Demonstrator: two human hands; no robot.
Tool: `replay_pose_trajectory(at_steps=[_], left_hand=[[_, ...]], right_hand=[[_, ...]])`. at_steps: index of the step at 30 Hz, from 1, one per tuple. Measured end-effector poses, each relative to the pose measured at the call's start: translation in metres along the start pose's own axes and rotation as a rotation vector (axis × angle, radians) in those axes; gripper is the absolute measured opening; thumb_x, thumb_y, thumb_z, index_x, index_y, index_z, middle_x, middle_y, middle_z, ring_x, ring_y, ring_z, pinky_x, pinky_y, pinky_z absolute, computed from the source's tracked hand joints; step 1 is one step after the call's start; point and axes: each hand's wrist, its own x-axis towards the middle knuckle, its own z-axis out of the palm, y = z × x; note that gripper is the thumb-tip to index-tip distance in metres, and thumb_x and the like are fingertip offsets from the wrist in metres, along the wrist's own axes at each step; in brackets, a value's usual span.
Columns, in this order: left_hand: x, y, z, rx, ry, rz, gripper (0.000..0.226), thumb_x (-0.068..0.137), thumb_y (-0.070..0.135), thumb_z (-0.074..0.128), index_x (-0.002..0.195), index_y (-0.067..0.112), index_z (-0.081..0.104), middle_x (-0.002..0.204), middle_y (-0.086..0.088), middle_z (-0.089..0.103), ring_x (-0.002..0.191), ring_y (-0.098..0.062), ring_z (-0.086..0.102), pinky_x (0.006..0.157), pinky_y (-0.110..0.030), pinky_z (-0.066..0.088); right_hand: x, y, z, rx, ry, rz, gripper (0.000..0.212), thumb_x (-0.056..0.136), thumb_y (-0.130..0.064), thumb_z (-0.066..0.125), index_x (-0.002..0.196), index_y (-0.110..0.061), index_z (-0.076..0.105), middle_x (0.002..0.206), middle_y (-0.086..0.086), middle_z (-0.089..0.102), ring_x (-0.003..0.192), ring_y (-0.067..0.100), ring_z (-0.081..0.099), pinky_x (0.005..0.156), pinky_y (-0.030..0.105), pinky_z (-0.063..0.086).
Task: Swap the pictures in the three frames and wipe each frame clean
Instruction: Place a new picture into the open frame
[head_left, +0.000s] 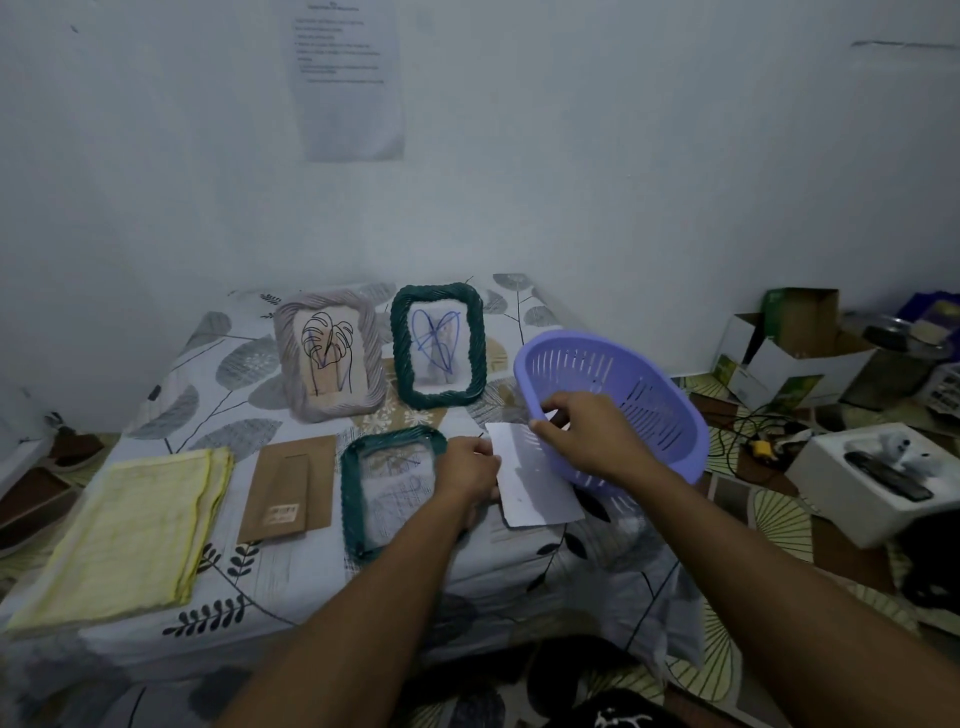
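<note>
Three frames sit on the bench (218, 364). A grey frame (330, 358) and a green frame (439, 345) stand at the back. A flat frame (387, 493) lies near the front, and it looks open, with no back on it.

Both hands hold one picture (540, 488), white side up. The left hand (467, 473) pinches its left edge. The right hand (576, 431) pinches its top corner.

The picture lies just right of the flat frame. Its long side points away from the person, the same way as the frame's long side. So I think the next move is a short slide to the left, into the frame. The left hand is nearer the frame and lies over its right rim, so it may get in the way.

A purple basket (634, 395) tilts just behind the right hand. The brown back (291, 488) and a yellow cloth (130, 530) lie to the left, well apart from the hands.
</note>
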Motion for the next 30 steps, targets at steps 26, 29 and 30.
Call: replay_pose_trajectory(at_steps=[26,29,30], left_hand=[[-0.008,0.006,-0.039,0.575,0.002,0.349,0.027,0.092,0.02,0.06,0.115,0.007,0.067,0.116,-0.008,0.068,0.105,-0.019,0.061,0.089,-0.027,0.047],[-0.011,0.01,-0.041,0.521,0.006,0.383,0.024,0.093,0.02,0.059,0.113,0.008,0.067,0.112,-0.006,0.068,0.101,-0.016,0.062,0.087,-0.025,0.046],[-0.013,0.013,-0.045,0.498,0.01,0.403,0.022,0.093,0.02,0.06,0.11,0.009,0.067,0.11,-0.006,0.069,0.098,-0.016,0.063,0.086,-0.025,0.047]], right_hand=[[0.005,0.005,0.02,-0.019,-0.045,0.048,0.046,0.09,-0.046,0.059,0.123,-0.014,0.062,0.107,0.007,0.07,0.091,0.022,0.063,0.079,0.031,0.049],[0.003,0.003,0.019,-0.023,-0.043,0.056,0.048,0.09,-0.049,0.058,0.125,-0.015,0.061,0.108,0.007,0.07,0.093,0.022,0.064,0.083,0.033,0.051],[0.003,0.001,0.018,-0.033,-0.026,0.062,0.05,0.09,-0.05,0.057,0.126,-0.016,0.06,0.108,0.006,0.07,0.094,0.023,0.064,0.083,0.035,0.052]])
